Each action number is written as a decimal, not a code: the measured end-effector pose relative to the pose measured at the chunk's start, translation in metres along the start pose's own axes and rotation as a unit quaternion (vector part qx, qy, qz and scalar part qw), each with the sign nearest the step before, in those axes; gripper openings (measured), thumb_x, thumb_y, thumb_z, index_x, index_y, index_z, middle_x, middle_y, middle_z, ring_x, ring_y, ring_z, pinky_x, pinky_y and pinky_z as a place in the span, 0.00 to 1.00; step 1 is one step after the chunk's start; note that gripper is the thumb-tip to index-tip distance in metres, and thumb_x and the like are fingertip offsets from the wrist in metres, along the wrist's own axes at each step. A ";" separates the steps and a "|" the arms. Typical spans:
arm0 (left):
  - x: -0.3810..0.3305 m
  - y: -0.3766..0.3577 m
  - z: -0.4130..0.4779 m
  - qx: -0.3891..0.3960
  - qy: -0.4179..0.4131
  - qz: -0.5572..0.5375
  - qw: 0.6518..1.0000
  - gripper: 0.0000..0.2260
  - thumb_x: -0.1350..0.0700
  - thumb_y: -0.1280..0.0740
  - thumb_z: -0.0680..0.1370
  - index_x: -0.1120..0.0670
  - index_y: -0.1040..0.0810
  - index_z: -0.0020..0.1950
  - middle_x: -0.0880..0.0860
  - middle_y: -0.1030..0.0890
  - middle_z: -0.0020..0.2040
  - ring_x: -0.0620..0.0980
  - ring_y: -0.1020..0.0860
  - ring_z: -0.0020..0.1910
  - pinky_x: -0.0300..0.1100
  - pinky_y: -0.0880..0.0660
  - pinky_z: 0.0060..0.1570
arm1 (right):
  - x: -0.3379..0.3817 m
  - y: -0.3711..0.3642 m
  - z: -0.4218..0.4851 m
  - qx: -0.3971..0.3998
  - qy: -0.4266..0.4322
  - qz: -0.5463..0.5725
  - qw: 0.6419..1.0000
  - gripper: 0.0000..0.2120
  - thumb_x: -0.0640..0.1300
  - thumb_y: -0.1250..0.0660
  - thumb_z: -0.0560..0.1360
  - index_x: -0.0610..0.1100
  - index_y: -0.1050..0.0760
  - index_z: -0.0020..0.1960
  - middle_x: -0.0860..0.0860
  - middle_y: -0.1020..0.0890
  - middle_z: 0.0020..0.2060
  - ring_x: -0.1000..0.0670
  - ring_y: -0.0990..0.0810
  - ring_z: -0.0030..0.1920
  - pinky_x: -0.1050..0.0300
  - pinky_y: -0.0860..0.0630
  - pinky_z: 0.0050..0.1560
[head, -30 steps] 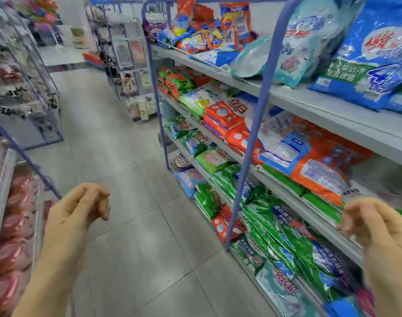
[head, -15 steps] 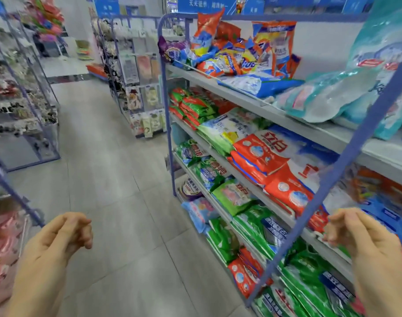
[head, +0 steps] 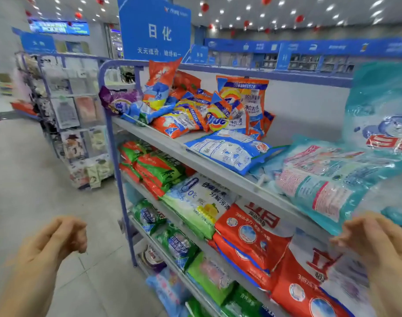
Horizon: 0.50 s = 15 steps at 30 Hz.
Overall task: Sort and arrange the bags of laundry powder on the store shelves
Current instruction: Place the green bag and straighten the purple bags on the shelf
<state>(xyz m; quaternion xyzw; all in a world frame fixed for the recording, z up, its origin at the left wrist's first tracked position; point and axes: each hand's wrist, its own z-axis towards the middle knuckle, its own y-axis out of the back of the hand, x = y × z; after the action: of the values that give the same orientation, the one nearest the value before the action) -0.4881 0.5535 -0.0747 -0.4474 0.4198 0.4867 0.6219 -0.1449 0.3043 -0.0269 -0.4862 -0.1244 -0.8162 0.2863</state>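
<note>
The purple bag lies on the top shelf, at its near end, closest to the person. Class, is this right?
Not quite. The head view shows the purple bag on the top shelf, but at its far end, farthest from the person.

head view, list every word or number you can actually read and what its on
"日化": blue sign above the shelves
"0°C": white and green bag, second shelf
"净白去渍": upright orange bag, top shelf
"立": red bag, nearest on the second shelf
The sign's smaller line, the far signs and the bags' fine print are too blurred to read.
</note>
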 end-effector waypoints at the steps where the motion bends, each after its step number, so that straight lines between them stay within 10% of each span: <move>1: 0.004 -0.011 0.023 0.018 0.010 -0.010 1.000 0.24 0.62 0.52 0.83 0.59 0.24 0.33 0.51 0.28 0.21 0.43 0.31 0.20 0.31 0.31 0.21 | 0.002 -0.005 0.007 -0.003 0.002 0.004 1.000 0.12 0.52 0.40 0.71 0.53 0.20 0.35 0.54 0.20 0.27 0.55 0.21 0.27 0.66 0.21 0.33; 4: 0.019 -0.040 0.098 0.076 0.067 -0.022 0.995 0.32 0.64 0.55 0.83 0.59 0.26 0.23 0.55 0.32 0.17 0.43 0.35 0.15 0.33 0.36 0.16 | 0.002 -0.028 0.024 -0.026 0.025 -0.036 0.999 0.16 0.63 0.35 0.67 0.51 0.20 0.38 0.52 0.20 0.30 0.54 0.20 0.28 0.63 0.20 0.33; 7: 0.041 -0.059 0.159 0.132 0.037 -0.010 0.990 0.22 0.63 0.51 0.83 0.58 0.26 0.34 0.50 0.29 0.19 0.41 0.31 0.18 0.32 0.32 0.19 | -0.005 -0.060 0.037 -0.019 0.046 -0.080 0.996 0.21 0.68 0.32 0.66 0.50 0.20 0.42 0.50 0.18 0.32 0.52 0.19 0.31 0.63 0.20 0.35; 15: 0.075 -0.099 0.302 0.299 -0.002 -0.029 0.954 0.25 0.64 0.46 0.82 0.51 0.17 0.32 0.47 0.25 0.23 0.39 0.26 0.22 0.29 0.30 0.23 | -0.049 -0.198 0.145 0.062 0.088 -0.358 0.928 0.04 0.40 0.33 0.75 0.46 0.21 0.47 0.52 0.16 0.41 0.56 0.18 0.42 0.70 0.25 0.47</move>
<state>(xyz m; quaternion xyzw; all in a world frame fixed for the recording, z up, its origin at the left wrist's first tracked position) -0.3513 0.8492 -0.0575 -0.2524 0.5314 0.3215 0.7420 -0.1385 0.5504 0.0174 -0.3169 -0.3149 -0.8946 0.0147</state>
